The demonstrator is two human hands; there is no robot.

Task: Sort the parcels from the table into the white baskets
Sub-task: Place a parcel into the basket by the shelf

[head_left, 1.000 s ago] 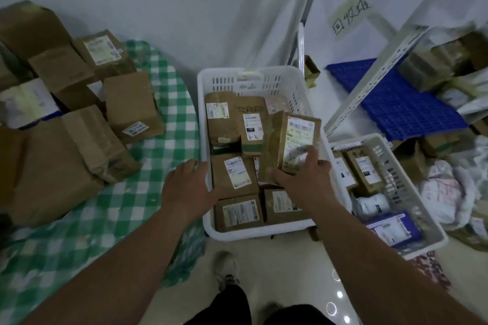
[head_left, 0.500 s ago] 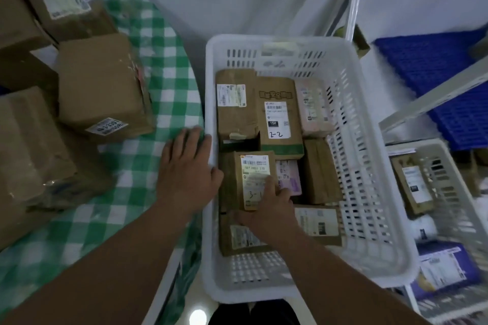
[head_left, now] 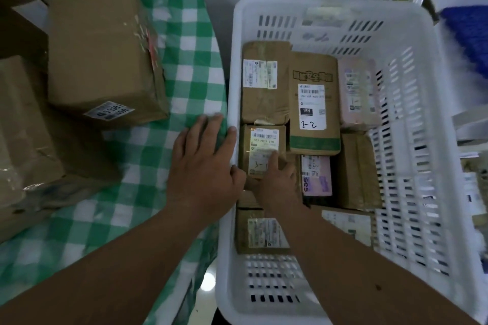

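Right hand [head_left: 277,182] fingers press flat on labelled kraft parcel [head_left: 261,150] inside slotted white plastic basket [head_left: 406,119]; left hand [head_left: 206,166] relaxed, spread on checked tabletop [head_left: 184,66].

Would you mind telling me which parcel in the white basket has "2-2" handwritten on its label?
It is the tall brown parcel with a green band in the back row's middle. The small parcel under the right hand reads "3-" instead.

White slotted basket [head_left: 412,124]; brown parcels [head_left: 265,82] with white labels [head_left: 259,73], one pale pink parcel [head_left: 357,92]. Green-and-white checked cloth [head_left: 184,66] covers the counter; blue pallet [head_left: 467,31] far right.
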